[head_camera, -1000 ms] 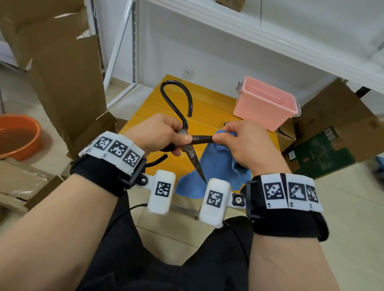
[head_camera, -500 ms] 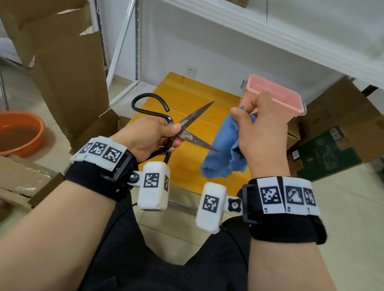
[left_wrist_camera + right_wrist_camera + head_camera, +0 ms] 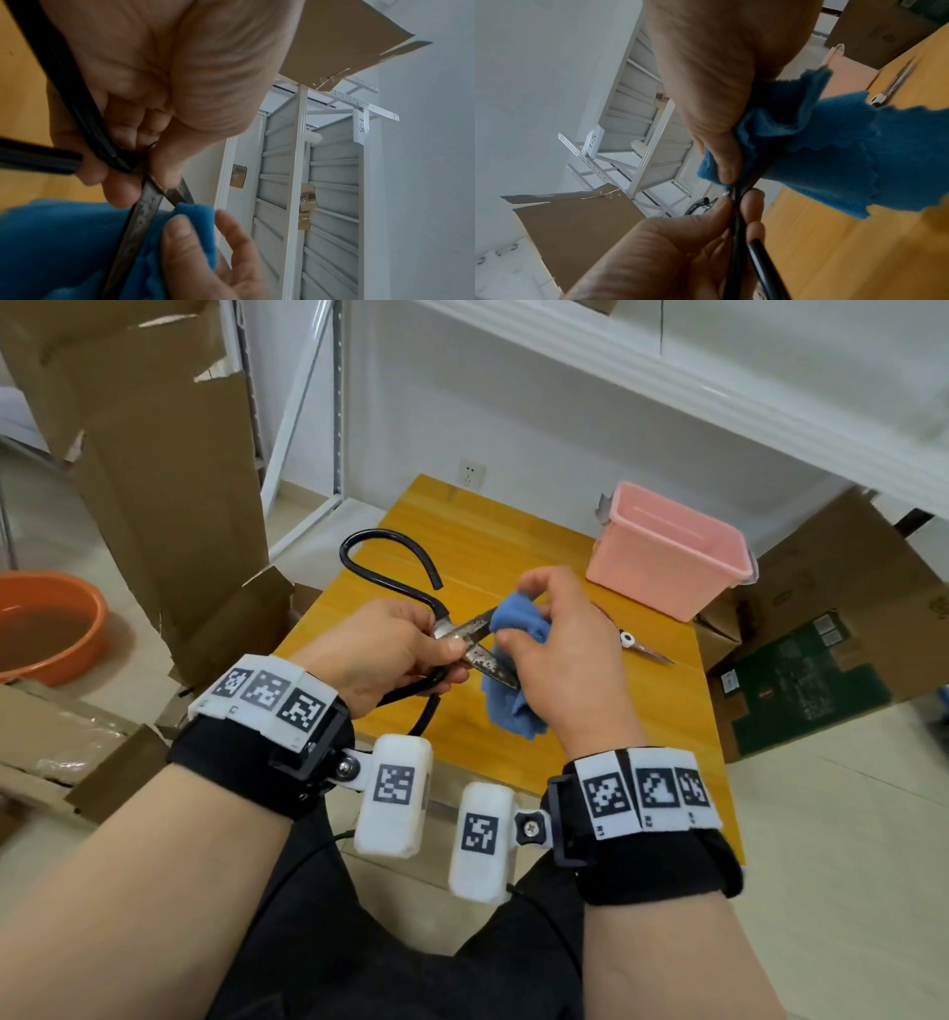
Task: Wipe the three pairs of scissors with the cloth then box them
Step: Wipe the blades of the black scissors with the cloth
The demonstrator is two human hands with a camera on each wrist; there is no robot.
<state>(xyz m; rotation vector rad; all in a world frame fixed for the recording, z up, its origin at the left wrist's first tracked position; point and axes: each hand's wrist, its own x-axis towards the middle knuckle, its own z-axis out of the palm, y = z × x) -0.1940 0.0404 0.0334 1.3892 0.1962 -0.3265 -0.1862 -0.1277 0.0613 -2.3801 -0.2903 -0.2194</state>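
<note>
Between your two hands: the black-handled scissors (image 3: 452, 634), blades spread a bit.
Left hand (image 3: 385, 654): your fingers are curled round the scissors at the pivot, thumb on the metal, handle loops sticking out past your knuckles.
Right hand (image 3: 560, 660): you're pinching the blue cloth (image 3: 513, 624) round the upper blade, right next to your left fingertips.
Beyond your right fingers: another pair of scissors (image 3: 634, 644) on the yellow wooden table (image 3: 513, 531), pink plastic box (image 3: 667, 557) further back.
</note>
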